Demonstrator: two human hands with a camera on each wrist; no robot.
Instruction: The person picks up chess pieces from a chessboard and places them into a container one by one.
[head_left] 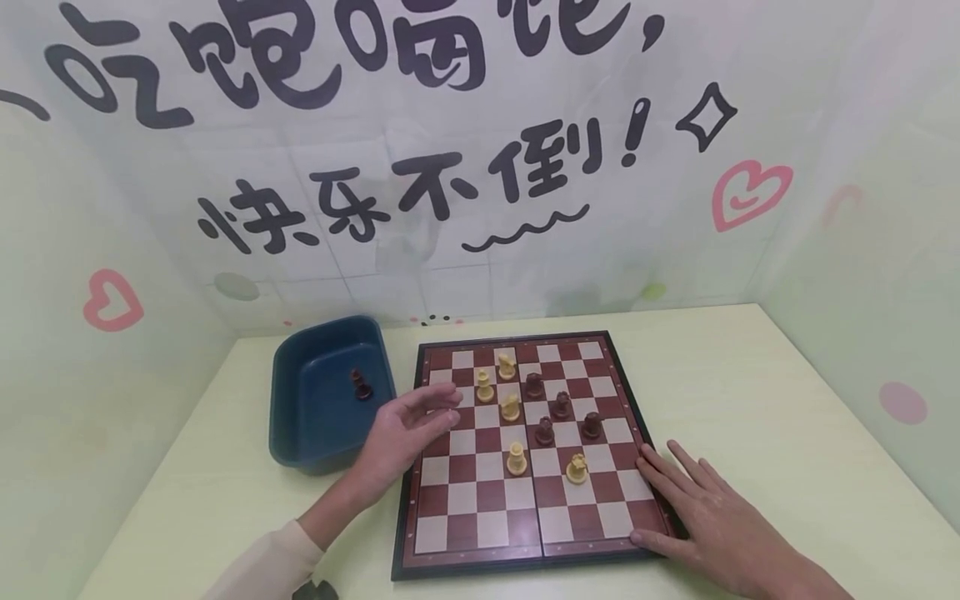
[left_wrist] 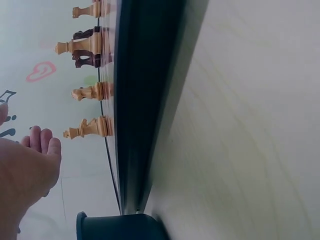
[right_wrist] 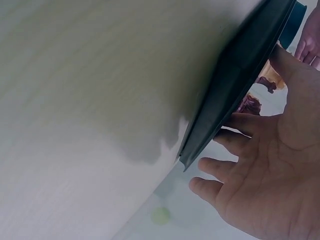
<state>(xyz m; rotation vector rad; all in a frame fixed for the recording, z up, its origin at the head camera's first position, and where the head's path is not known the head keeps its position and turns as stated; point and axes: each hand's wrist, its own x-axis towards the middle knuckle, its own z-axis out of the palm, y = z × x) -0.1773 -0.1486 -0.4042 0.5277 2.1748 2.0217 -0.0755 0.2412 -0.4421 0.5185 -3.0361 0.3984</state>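
Only head view shows a dark chess piece [head_left: 362, 386] inside the blue tray [head_left: 315, 425]; left wrist gets the tray's outside. Tray sits left of left hand [head_left: 397, 431], a light chess piece [head_left: 485, 390] just right of its parted thumb and fingers. Right hand [head_left: 708, 517] spread, touching chessboard [head_left: 491, 527] at its left.

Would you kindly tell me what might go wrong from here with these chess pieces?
1. The left hand reaches over the board with its fingertips near a pale piece, so a careless sweep might topple it.
2. The right hand lies at the board's right edge; a push there could shift the board and upset the standing pieces.
3. The dark pieces stand close together, so grasping one may knock its neighbour.
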